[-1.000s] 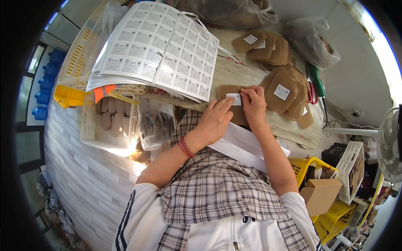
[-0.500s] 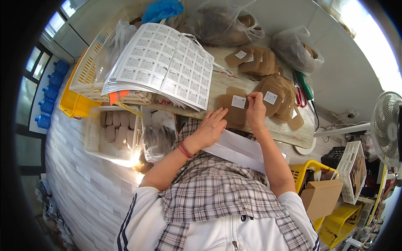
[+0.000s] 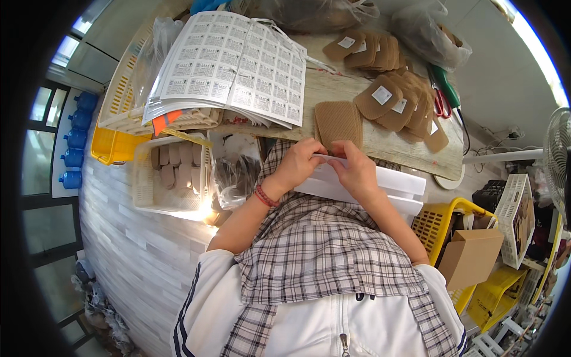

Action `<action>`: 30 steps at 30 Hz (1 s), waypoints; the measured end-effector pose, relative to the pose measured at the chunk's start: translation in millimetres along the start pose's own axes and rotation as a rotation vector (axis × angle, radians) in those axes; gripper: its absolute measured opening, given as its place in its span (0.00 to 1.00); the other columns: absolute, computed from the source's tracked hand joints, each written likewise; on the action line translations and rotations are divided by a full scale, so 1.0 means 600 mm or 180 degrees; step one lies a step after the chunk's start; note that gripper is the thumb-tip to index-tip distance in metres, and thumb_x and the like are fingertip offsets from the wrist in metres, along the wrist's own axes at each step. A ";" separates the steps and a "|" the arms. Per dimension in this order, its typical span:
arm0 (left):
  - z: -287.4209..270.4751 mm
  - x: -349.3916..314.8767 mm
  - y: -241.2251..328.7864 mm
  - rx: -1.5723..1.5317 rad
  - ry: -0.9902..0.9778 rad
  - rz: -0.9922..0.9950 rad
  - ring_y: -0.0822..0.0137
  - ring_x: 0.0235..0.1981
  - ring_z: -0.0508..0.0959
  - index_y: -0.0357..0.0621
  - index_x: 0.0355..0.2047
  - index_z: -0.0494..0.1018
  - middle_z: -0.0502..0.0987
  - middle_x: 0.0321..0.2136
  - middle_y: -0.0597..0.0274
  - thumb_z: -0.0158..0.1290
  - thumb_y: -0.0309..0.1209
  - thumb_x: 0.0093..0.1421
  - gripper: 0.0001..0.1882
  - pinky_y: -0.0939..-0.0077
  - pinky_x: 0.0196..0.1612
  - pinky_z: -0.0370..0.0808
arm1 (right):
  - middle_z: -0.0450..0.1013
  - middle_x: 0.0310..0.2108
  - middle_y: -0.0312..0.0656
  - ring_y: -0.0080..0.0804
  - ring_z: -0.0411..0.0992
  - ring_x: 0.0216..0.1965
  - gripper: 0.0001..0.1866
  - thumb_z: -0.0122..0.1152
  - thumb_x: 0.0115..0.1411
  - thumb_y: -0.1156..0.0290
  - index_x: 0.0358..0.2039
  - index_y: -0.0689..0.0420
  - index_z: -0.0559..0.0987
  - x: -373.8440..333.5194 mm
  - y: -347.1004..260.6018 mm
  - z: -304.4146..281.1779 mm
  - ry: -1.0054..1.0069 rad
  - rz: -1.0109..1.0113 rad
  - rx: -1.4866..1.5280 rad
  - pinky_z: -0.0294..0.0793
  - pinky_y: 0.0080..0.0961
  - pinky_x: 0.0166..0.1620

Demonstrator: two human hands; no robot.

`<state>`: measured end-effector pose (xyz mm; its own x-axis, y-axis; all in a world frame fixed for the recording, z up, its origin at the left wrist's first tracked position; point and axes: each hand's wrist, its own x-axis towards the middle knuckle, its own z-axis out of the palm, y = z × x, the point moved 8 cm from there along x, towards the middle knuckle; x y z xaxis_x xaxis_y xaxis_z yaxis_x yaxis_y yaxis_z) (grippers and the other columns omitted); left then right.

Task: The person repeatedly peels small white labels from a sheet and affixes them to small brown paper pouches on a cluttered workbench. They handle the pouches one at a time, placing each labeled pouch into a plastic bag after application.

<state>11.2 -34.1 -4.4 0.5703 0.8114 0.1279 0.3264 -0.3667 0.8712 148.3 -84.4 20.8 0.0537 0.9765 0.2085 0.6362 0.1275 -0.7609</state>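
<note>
A folded white paper sheet lies across my lap, below the table edge. Its upper edge is pinched by my left hand and my right hand, thumbs and forefingers close together. Whether a small label is between the fingertips I cannot see. Just beyond my hands sits a brown rounded pad with a ribbed face and no label on its top. To its right, more brown pads with square white labels lie fanned out and overlapping. Farther back is another row of labelled pads.
Printed label sheets rest on a white basket at left. A lower basket holds more pads. Red-handled scissors and a green-handled tool lie at the table's right. Yellow crates and a cardboard box stand lower right.
My right hand has left the newly labelled pad and come down to the white sheet; my left hand has joined it. The near pad now shows a bare top. The view has shifted.
</note>
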 end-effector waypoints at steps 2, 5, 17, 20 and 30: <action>-0.004 -0.009 -0.012 -0.0526 0.0055 -0.0221 0.66 0.38 0.78 0.36 0.40 0.76 0.78 0.36 0.58 0.58 0.22 0.56 0.10 0.74 0.40 0.74 | 0.77 0.34 0.40 0.43 0.77 0.35 0.15 0.69 0.53 0.73 0.42 0.53 0.78 -0.003 0.009 0.012 0.0014 -0.0155 -0.0055 0.76 0.35 0.38; -0.031 -0.026 -0.020 -0.0230 -0.0047 -0.0413 0.67 0.38 0.78 0.36 0.40 0.77 0.79 0.36 0.58 0.57 0.23 0.58 0.09 0.76 0.41 0.74 | 0.76 0.32 0.38 0.41 0.76 0.34 0.10 0.69 0.52 0.73 0.37 0.52 0.81 -0.002 0.014 0.015 0.0026 -0.0200 0.0001 0.75 0.34 0.38; -0.037 -0.033 -0.048 -0.0379 0.0151 -0.0929 0.76 0.30 0.77 0.35 0.36 0.80 0.81 0.27 0.62 0.58 0.26 0.58 0.07 0.78 0.36 0.74 | 0.76 0.31 0.31 0.33 0.74 0.33 0.08 0.72 0.47 0.74 0.30 0.50 0.83 -0.007 -0.006 0.025 0.0571 -0.0618 -0.0106 0.71 0.29 0.37; -0.037 -0.032 -0.051 -0.0392 0.0099 -0.1064 0.77 0.30 0.77 0.36 0.36 0.80 0.82 0.27 0.64 0.58 0.26 0.59 0.07 0.80 0.35 0.74 | 0.76 0.32 0.32 0.34 0.74 0.34 0.07 0.71 0.47 0.76 0.28 0.50 0.82 -0.008 -0.012 0.027 0.0604 -0.0716 -0.0157 0.72 0.29 0.38; -0.015 -0.040 -0.101 -0.2618 -0.0936 -0.2251 0.74 0.32 0.81 0.35 0.41 0.81 0.83 0.32 0.62 0.59 0.28 0.60 0.11 0.78 0.37 0.79 | 0.74 0.36 0.38 0.38 0.73 0.38 0.08 0.68 0.48 0.81 0.28 0.55 0.80 -0.012 0.011 0.040 0.0161 -0.0558 0.0916 0.73 0.29 0.41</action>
<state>-29.1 -27.5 -56.3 0.6451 0.5394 -0.5412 0.1125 0.6336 0.7655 133.8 -86.6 -0.6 0.0053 0.9265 0.3762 0.3963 0.3434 -0.8515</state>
